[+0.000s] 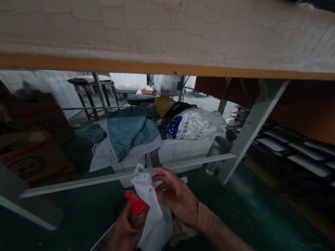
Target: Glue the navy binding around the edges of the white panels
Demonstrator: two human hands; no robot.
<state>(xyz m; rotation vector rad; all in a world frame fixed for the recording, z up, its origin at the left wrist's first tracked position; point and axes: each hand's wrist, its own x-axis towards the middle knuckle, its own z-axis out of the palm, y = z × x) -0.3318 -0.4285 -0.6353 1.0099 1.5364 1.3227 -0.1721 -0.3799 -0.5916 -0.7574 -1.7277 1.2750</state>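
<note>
My left hand (pixel 124 233) is wrapped round a small bottle with a red nozzle cap (pixel 137 205), held upright near the bottom of the view. Right beside it hangs a piece of white cloth (pixel 154 224) with small dark marks near its top end. My right hand (pixel 178 196) has its fingers curled at the cloth's upper edge, gripping it. Part of the bottle's body is hidden by my left fingers. Below my right wrist shows a beige crumpled piece (pixel 181 233), too dim to name.
A padded table edge (pixel 177 30) spans the top. Beneath stands a white bin (pixel 182 151) with blue-grey cloth (pixel 131 129) and a plastic bag (pixel 197 124). A metal crossbar (pixel 89 183) runs before it. Cardboard boxes (pixel 32 163) lie left; stacked dark panels (pixel 302 155) lie right.
</note>
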